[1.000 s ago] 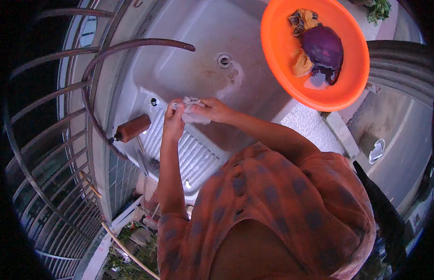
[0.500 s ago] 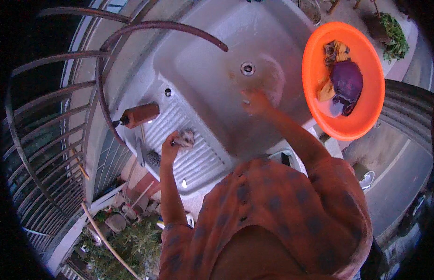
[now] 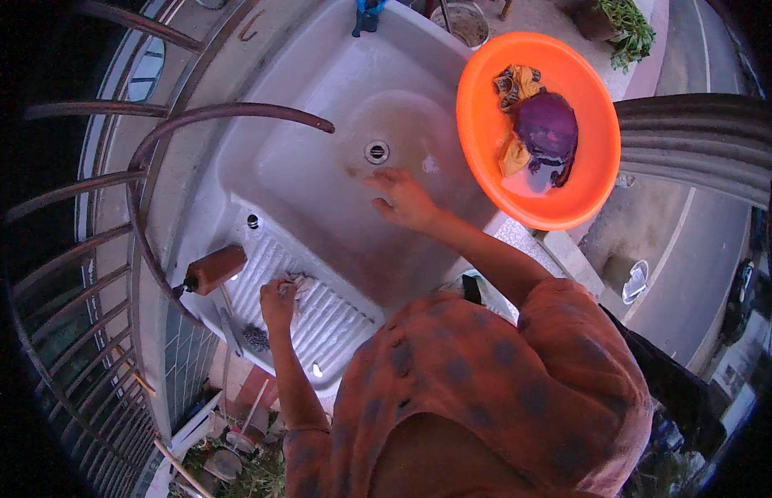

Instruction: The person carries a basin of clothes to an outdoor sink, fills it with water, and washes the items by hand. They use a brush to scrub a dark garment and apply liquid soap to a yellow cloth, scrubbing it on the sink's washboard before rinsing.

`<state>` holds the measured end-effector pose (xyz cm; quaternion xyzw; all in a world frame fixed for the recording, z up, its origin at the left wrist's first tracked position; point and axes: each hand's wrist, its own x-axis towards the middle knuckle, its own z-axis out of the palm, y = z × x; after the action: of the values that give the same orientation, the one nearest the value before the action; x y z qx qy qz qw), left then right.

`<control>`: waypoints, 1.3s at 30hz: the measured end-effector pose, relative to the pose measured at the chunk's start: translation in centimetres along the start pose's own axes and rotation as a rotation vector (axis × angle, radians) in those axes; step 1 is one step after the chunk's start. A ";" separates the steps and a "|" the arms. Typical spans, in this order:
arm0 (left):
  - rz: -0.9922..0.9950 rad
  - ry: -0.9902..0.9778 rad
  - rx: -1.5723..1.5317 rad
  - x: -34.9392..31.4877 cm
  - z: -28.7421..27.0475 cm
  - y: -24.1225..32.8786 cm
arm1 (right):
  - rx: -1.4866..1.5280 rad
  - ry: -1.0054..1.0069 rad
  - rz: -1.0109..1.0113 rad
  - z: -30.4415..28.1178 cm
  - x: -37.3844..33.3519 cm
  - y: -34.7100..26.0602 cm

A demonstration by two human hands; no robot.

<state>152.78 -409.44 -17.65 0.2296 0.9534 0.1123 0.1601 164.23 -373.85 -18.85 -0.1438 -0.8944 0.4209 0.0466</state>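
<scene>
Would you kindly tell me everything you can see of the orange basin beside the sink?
The orange basin is round, shallow and looks like smooth plastic. It sits level at the sink's right edge, its rim overlapping the sink's corner. Inside lie a dark purple cloth, bunched in the middle, yellowish patterned cloths beside it, and a little pale water pooled at the lower side. Neither hand touches it; the right hand is down in the sink nearby.

Glossy orange plastic basin (image 3: 485,141), smooth pale sink (image 3: 319,158) with ribbed washboard (image 3: 319,319), damp crumpled cloth (image 3: 299,285).

Left hand (image 3: 278,300) clutching cloth (image 3: 300,285), right hand (image 3: 405,199) in sink (image 3: 319,166)
</scene>
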 end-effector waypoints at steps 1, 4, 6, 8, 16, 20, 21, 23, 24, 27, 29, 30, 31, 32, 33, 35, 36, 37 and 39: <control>0.062 0.055 -0.004 0.3 -0.3 0.7 | 0.011 0.005 -0.029 -0.6 -0.6 0.4; 0.149 0.177 0.049 0.7 -0.7 2.7 | 0.073 -0.037 -0.069 -1.9 -2.4 1.1; 0.209 0.247 0.028 1.2 -0.7 3.3 | 0.140 -0.060 -0.107 -3.0 -3.9 1.0; 0.220 0.263 -0.049 2.2 -1.6 5.5 | 0.224 -0.063 -0.176 -5.3 -4.9 -1.0; 0.303 0.095 -0.407 5.9 -1.5 16.8 | 0.366 0.171 -0.089 -18.7 -7.3 -1.7; 0.365 -0.023 -0.469 6.1 -1.6 23.7 | -0.308 0.252 0.030 -24.7 -7.3 6.6; 0.423 -0.033 -0.481 6.2 -1.7 24.8 | -0.354 0.233 0.081 -25.0 -7.4 7.9; 0.543 -0.058 -0.507 6.6 -1.6 27.0 | -0.449 0.193 0.188 -25.2 -7.5 9.8; 0.541 -0.075 -0.518 6.6 -1.7 28.1 | -0.466 0.157 0.243 -24.8 -7.3 10.2; 0.531 -0.114 -0.553 6.3 -1.9 30.6 | -0.577 0.104 0.386 -24.6 -5.5 8.1; 0.545 -0.139 -0.587 6.3 -2.0 31.9 | -0.438 0.297 0.298 -24.5 -3.8 10.9; 0.527 -0.162 -0.622 6.4 -1.7 32.3 | -0.366 0.392 0.253 -24.5 -3.0 12.3; 0.499 -0.182 -0.654 6.6 -1.0 32.1 | -0.399 0.342 0.307 -24.4 -2.0 12.1; 0.475 -0.204 -0.689 6.7 -0.6 32.2 | -0.436 0.295 0.363 -24.3 -0.9 11.2; 0.429 -0.233 -0.724 6.7 -0.4 32.5 | -0.474 0.246 0.419 -24.0 0.1 10.4; 0.333 -0.287 -0.799 6.5 -0.1 33.4 | -0.726 0.231 0.336 -22.4 0.9 10.4; 0.335 -0.292 -0.783 6.4 -0.3 33.7 | -0.721 0.143 0.295 -22.3 1.2 10.3; 0.322 -0.289 -0.766 6.0 -0.7 33.7 | -0.712 0.045 0.240 -21.8 1.7 10.0; 0.309 -0.283 -0.782 5.3 -0.4 33.5 | -0.563 0.134 0.175 -21.2 1.9 9.1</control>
<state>161.60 -377.86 -9.05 0.3050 0.7624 0.4544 0.3453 168.75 -352.13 -12.27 -0.2552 -0.9551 0.1482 0.0275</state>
